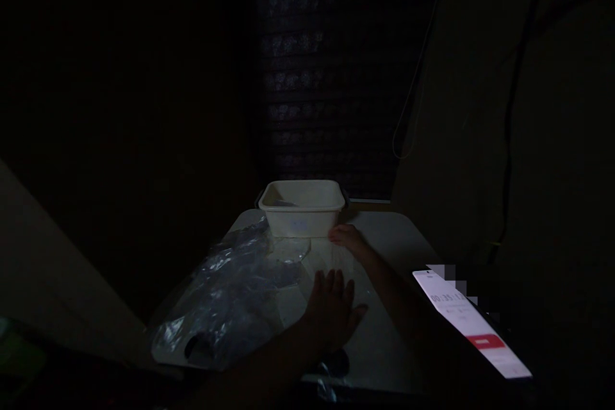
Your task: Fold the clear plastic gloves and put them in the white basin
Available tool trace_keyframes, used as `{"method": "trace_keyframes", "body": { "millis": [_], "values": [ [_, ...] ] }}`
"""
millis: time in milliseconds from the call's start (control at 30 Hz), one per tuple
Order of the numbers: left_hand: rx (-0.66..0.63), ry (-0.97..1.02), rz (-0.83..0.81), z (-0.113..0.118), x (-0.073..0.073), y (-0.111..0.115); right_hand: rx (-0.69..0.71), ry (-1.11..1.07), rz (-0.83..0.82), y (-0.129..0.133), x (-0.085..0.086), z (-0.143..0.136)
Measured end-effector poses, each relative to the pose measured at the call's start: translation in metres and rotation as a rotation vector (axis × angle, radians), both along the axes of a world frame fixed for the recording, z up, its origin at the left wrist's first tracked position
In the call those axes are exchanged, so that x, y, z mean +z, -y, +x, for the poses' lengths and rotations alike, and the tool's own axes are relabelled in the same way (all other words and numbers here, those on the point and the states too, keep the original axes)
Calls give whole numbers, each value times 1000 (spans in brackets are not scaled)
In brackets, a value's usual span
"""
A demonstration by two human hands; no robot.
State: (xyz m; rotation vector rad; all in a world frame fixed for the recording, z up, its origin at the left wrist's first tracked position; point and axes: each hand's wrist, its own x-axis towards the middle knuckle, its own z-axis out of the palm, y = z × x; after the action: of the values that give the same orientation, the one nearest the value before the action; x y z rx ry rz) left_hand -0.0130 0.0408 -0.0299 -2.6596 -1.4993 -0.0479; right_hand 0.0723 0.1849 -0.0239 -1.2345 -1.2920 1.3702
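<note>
My left hand [331, 311] is held over the near middle of the white table [384, 230], its fingers spread and nothing in it. Farther off, my right hand [348, 238] reaches to the lower right corner of a white rectangular tub [303, 221]; whether the fingertips touch it is hard to tell. Crumpled clear plastic [225, 301] covers the table's left side. Between the hands and the plastic lies a pale flat piece [291, 304], dim in the low light. Something inside the tub shows only faintly.
A lit phone [471, 320] showing a timer is at the right, beside the table. Dark round shapes lie near the table's front edge. A thin cord [413, 102] hangs by the dark shutter behind the tub.
</note>
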Motion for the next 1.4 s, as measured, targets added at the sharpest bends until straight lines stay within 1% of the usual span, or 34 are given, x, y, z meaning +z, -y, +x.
{"method": "trace_keyframes", "body": {
  "millis": [100,200,300,367,467,667,833,967,1100,1167,1300,1400],
  "values": [
    [10,16,8,1,0,-1,-27,0,64,2,3,6],
    [17,30,2,2,1,-2,-22,44,27,5,6,13],
    [10,47,15,3,2,-3,35,101,-42,9,8,16],
    [11,51,27,4,3,-4,97,119,-84,12,7,14],
    [26,47,40,6,5,-5,140,132,-101,13,3,8],
    [20,30,25,6,6,-5,23,119,-11,3,-6,-4],
    [14,25,28,5,5,-4,-31,92,48,-3,-6,-3],
    [23,36,31,6,7,-2,-26,82,35,4,1,3],
    [37,23,20,8,9,-2,77,67,-44,13,3,6],
    [37,21,26,8,8,-2,94,61,-64,13,1,5],
    [23,27,41,6,6,-3,12,40,-16,3,-6,1],
    [23,20,28,5,4,-3,-21,21,21,-2,-8,0]
  ]
}}
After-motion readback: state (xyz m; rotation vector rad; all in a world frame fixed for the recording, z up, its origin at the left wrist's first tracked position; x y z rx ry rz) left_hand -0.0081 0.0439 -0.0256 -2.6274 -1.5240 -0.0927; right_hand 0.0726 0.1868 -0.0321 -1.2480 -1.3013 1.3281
